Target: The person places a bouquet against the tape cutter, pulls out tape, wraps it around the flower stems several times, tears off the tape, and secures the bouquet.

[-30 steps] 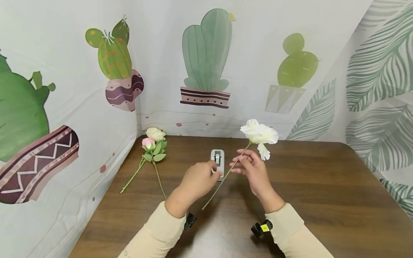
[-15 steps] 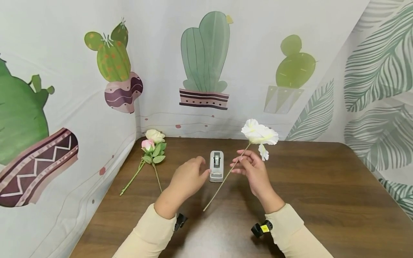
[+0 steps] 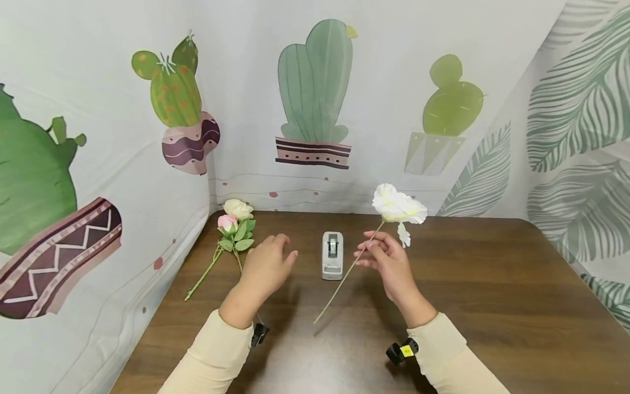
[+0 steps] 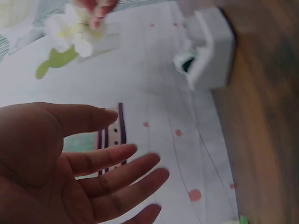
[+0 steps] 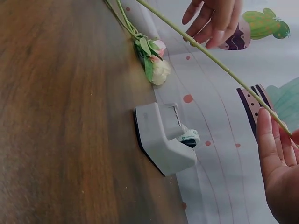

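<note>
Holding a white flower (image 3: 397, 207) aloft, the right hand (image 3: 389, 262) pinches its thin stem (image 3: 344, 279) between thumb and fingertips in the head view, the bloom raised toward one o'clock and the stem's free end slanting down toward seven o'clock above the wooden table (image 3: 492, 306). A second ago the left hand (image 3: 266, 268) was at the tape dispenser (image 3: 332, 255); half a second ago it had drawn back, and now it hovers with relaxed, spread fingers at nine o'clock of the dispenser, holding nothing and close to the two roses (image 3: 235, 219) lying near the table's back left corner. That shift suggests the work at the dispenser is paused and attention is turning to the loose stems. The dispenser itself has stayed put between the two hands. In the left wrist view, the left hand (image 4: 79, 163) shows an empty palm with fingers apart, the dispenser (image 4: 208, 51) at one o'clock of it and the white flower (image 4: 70, 32) blurred at eleven o'clock. In the right wrist view, the stem (image 5: 210, 51) crosses the frame diagonally and ends in the right hand's fingers (image 5: 273, 149) at four o'clock; the left hand (image 5: 212, 21) hangs at twelve o'clock, the roses (image 5: 154, 58) lie beyond the dispenser (image 5: 163, 144), which sits on the table (image 5: 60, 116).
</note>
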The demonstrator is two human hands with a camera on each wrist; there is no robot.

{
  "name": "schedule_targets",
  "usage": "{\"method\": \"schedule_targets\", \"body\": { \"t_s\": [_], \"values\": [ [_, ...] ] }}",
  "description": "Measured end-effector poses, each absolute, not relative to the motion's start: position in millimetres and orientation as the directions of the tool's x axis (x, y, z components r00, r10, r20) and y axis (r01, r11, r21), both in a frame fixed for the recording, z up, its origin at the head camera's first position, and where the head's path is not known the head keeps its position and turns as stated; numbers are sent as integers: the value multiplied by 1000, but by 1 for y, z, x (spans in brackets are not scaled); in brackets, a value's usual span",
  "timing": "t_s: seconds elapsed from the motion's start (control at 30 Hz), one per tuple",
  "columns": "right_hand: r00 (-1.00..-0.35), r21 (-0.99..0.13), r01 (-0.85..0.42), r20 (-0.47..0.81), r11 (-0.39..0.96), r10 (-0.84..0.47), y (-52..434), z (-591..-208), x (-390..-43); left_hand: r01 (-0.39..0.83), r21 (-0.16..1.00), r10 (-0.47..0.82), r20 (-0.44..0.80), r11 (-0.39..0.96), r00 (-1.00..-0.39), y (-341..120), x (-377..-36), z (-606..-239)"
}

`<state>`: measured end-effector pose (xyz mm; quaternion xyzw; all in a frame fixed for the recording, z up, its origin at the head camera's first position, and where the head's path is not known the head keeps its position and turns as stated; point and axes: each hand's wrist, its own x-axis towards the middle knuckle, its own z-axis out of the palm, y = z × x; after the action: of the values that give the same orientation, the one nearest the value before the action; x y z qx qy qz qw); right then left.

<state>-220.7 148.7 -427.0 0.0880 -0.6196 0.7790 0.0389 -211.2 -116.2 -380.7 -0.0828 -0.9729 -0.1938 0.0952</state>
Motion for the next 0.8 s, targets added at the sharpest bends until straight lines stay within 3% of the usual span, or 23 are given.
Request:
{"method": "schedule_targets", "body": {
  "t_s": [0.23,0.67,0.8],
  "values": [
    [-985,-961,-155,168,-229,-42,148,-427,-221,133,338,47,250,932,-967,-140,-220,-391],
    [-982,-959,-169,183,-226,-41,149,-428,-223,12,308,-55,207,951,-977,-203,-236,-410],
    [-981,-958,-172,187,-230,-45,149,-429,-224,-45,311,-95,145,949,-985,-219,-238,-418]
  ]
}}
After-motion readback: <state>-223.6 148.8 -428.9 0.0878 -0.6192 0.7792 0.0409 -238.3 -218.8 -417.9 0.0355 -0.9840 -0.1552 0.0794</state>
